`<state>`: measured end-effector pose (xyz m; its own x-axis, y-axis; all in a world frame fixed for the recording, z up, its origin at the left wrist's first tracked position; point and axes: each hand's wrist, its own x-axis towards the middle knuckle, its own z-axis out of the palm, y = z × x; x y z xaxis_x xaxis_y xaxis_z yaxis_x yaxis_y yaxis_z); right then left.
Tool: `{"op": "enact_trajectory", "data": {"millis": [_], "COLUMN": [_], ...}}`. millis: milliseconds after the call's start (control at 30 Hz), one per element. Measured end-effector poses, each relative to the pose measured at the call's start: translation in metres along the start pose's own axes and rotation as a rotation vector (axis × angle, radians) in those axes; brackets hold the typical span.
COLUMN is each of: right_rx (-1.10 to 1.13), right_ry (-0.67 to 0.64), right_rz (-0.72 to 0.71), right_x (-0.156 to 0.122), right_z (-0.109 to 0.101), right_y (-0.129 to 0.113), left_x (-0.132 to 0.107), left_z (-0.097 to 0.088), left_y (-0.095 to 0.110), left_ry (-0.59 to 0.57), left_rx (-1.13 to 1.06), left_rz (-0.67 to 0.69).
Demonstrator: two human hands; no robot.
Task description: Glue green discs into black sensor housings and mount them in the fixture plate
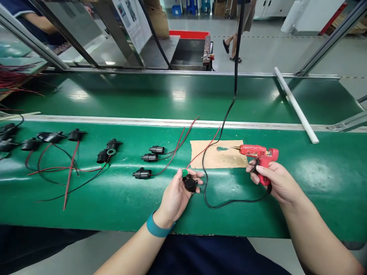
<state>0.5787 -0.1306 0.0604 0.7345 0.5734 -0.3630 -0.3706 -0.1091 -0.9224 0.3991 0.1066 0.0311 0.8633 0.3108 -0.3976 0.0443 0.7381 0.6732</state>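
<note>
In left fingers, grasped: black connector; in right fingers, gripped: red glue gun. Just leftward of left fingers, on counter: three wired connectors.

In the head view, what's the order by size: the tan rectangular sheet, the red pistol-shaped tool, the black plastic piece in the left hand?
1. Tan rectangular sheet
2. Red pistol-shaped tool
3. Black plastic piece

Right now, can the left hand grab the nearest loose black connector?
Probably not until it frees up: the left hand holds a black part. The green bench between it and the loose connector looks unobstructed, though.
</note>
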Motion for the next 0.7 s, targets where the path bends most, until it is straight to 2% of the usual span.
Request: {"op": "enact_trajectory", "data": {"millis": [300, 467, 600, 700], "right_rx": [-0.093, -0.167, -0.377, -0.653], "right_ry": [-0.050, -0.114, -0.142, -0.102], "right_rz": [0.030, 0.038, 0.022, -0.009], "right_x": [0.013, 0.032, 0.054, 0.070], "right_z": [0.004, 0.007, 0.016, 0.024], "right_y": [-0.003, 0.002, 0.000, -0.008], "left_x": [0.000, 0.005, 0.011, 0.017], "left_z": [0.002, 0.001, -0.003, -0.005], "left_y": [0.009, 0.004, -0.002, -0.002], "left_ry": [0.046, 0.056, 0.074, 0.070], "left_rx": [-0.098, -0.111, -0.146, -0.152], "left_rz": [0.146, 0.125, 0.071, 0.060]}}
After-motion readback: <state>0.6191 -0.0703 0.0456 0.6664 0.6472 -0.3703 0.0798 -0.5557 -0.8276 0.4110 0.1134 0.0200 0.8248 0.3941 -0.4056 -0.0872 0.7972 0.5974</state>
